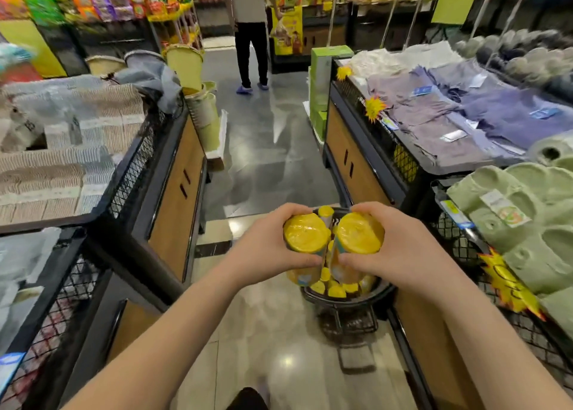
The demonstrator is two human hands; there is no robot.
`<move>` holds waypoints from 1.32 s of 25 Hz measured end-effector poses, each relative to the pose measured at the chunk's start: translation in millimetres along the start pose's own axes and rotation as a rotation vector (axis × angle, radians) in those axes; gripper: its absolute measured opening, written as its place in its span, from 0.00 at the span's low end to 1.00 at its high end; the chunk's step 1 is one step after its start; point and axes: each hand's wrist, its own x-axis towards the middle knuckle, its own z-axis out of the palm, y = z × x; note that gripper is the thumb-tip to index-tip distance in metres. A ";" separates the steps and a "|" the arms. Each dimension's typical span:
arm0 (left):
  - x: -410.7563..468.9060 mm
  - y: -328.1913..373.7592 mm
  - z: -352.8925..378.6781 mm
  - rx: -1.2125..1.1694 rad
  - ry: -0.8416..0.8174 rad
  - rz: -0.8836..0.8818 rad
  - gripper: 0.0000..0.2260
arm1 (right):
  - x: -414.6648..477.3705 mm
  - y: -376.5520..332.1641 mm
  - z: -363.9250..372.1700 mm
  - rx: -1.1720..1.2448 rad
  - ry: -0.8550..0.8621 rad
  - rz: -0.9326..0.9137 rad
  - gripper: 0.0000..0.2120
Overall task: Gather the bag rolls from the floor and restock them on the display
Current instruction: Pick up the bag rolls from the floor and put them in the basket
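My left hand [263,248] grips a yellow bag roll [305,234], its round end facing me. My right hand [403,248] grips a second yellow bag roll [359,232] right beside it. Both rolls are held side by side just above a black wire display basket [379,296] on a stand in the aisle. Several more yellow rolls [333,288] stand upright inside that basket, partly hidden by my hands and the held rolls. Another roll [325,214] peeks up behind them.
A mesh-sided bin of paper goods [133,167] stands on the left, and one with folded clothes [465,121] and green items [527,223] on the right. A person [251,31] stands farther down the tiled aisle. Green boxes [322,90] sit by the right bin.
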 end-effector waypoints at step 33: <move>319.3 -425.5 286.3 0.227 -0.389 -0.032 0.33 | 263.7 440.5 389.0 -0.111 -0.125 0.673 0.35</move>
